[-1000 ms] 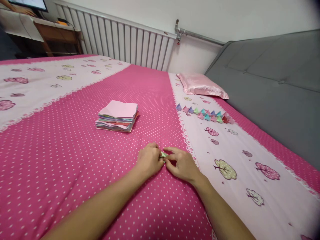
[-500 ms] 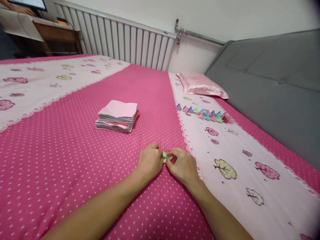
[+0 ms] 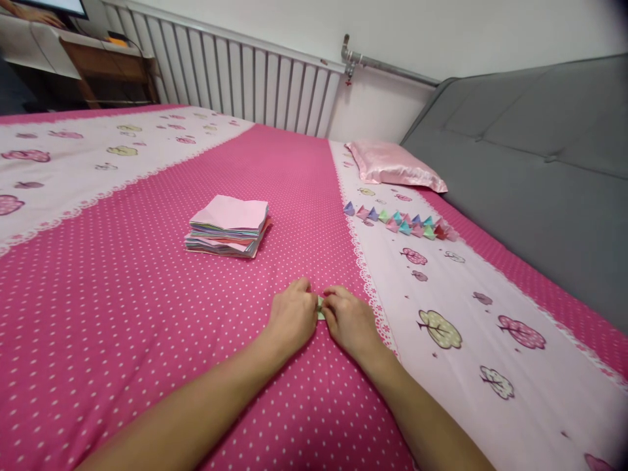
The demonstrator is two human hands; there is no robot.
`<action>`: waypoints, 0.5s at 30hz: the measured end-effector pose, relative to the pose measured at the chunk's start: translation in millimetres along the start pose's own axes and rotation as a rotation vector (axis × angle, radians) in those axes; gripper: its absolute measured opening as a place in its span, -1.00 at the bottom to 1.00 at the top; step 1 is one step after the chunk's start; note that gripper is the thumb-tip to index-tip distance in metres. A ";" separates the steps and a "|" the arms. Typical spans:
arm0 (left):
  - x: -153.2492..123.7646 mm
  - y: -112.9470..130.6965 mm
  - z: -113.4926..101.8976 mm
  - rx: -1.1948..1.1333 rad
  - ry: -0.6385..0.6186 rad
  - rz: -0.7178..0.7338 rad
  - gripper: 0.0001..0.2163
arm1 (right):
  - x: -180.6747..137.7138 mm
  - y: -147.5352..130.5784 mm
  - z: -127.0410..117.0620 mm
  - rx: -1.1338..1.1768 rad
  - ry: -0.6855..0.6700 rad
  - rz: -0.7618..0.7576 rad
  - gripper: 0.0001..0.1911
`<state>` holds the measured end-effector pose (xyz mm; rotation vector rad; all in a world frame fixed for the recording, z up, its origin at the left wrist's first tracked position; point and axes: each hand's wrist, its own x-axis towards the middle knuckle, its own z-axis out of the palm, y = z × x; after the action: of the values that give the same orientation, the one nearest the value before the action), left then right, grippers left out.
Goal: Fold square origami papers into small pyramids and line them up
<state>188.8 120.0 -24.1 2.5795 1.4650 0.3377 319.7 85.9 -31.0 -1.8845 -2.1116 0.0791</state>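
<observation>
My left hand (image 3: 293, 316) and my right hand (image 3: 346, 318) meet knuckle to knuckle on the pink dotted bedsheet (image 3: 147, 314). Between their pinched fingertips sits a small folded green paper piece (image 3: 320, 306), mostly hidden by the fingers. Both hands are closed on it. A stack of coloured square papers (image 3: 228, 226), pale pink on top, lies further away to the left. A row of several small folded paper shapes (image 3: 400, 222) in blue, pink and green lies on the pale strip of the sheet to the right.
A pink satin pillow (image 3: 392, 165) lies at the head of the bed beside a grey padded headboard (image 3: 530, 170). A white radiator (image 3: 235, 72) runs along the far wall. A wooden desk (image 3: 105, 72) stands at the far left corner.
My right hand's fingers have closed in over the green paper, so less of it shows. Both hands stay in the same spot on the sheet.
</observation>
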 end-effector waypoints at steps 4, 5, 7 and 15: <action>-1.0 -0.6 -4.1 0.010 0.012 0.000 -0.79 | 2.1 3.3 2.7 0.049 -0.004 -0.008 -0.77; -1.3 -0.7 -6.0 0.016 0.015 -0.006 -0.79 | 2.3 3.8 2.9 0.058 -0.004 -0.005 -0.78; -1.7 -0.7 -10.2 0.033 0.016 -0.027 -0.79 | 2.5 4.5 2.9 0.071 -0.002 0.004 -0.79; 1.6 -5.5 -10.5 -0.048 -0.011 -0.018 -0.78 | 1.5 6.3 3.8 0.107 0.015 0.003 -0.80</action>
<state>182.3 124.4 -15.2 2.5252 1.4578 0.3505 324.7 88.8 -35.8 -1.8206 -2.0519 0.1743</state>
